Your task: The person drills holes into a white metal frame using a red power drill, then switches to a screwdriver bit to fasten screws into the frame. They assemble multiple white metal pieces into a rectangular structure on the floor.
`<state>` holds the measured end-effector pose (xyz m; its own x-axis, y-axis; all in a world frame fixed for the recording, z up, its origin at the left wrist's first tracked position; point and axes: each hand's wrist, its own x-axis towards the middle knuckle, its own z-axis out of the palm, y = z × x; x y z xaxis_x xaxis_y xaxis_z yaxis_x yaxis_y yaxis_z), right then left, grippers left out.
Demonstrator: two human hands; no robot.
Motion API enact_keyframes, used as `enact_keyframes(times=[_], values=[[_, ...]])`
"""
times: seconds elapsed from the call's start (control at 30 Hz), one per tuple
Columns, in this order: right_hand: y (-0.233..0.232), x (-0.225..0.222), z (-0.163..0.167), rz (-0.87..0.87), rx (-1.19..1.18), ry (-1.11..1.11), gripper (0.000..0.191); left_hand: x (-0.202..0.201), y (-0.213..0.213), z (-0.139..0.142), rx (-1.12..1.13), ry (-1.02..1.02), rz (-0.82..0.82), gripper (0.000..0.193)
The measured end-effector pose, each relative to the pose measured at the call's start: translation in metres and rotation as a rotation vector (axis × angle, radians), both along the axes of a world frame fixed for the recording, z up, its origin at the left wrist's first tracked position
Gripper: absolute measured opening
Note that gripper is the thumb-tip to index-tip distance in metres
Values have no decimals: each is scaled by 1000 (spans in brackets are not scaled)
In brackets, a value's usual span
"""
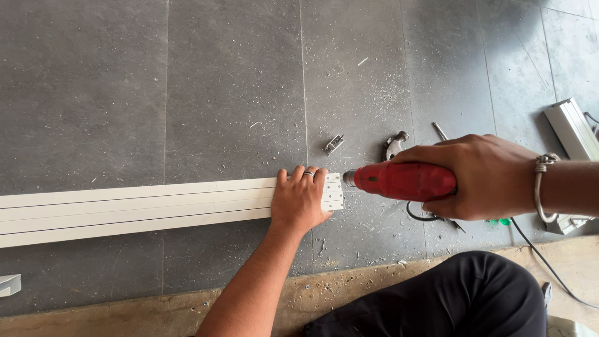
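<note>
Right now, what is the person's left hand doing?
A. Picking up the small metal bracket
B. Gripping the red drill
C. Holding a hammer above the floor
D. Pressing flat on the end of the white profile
D: the left hand lies palm down on the end of the white profile, while the right hand grips the red drill pointed at that end.

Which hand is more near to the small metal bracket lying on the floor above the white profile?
Left. The left hand presses on the white profile, just below the bracket. The right hand grips the red drill, farther to the bracket's right.
</note>
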<state>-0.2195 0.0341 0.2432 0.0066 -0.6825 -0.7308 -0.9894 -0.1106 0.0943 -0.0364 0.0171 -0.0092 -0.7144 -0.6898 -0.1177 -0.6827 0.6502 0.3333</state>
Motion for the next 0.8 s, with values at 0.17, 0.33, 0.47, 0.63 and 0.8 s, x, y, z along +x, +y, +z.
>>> enact_keyframes(times=[0.17, 0.33, 0.47, 0.63, 0.8], values=[[-18, 16, 5, 79, 157, 148, 83, 1, 1, 0, -25, 42, 12, 86], [-42, 30, 5, 107, 120, 79, 82, 1, 0, -2, -46, 107, 37, 87], [-46, 32, 5, 58, 169, 159, 76, 1, 0, -4, -10, 77, 13, 86], [-44, 36, 10, 66, 116, 103, 80, 0, 0, -5, -31, 106, 30, 88], [-47, 47, 24, 135, 199, 229, 68, 1, 0, -6, -27, 114, 35, 85]])
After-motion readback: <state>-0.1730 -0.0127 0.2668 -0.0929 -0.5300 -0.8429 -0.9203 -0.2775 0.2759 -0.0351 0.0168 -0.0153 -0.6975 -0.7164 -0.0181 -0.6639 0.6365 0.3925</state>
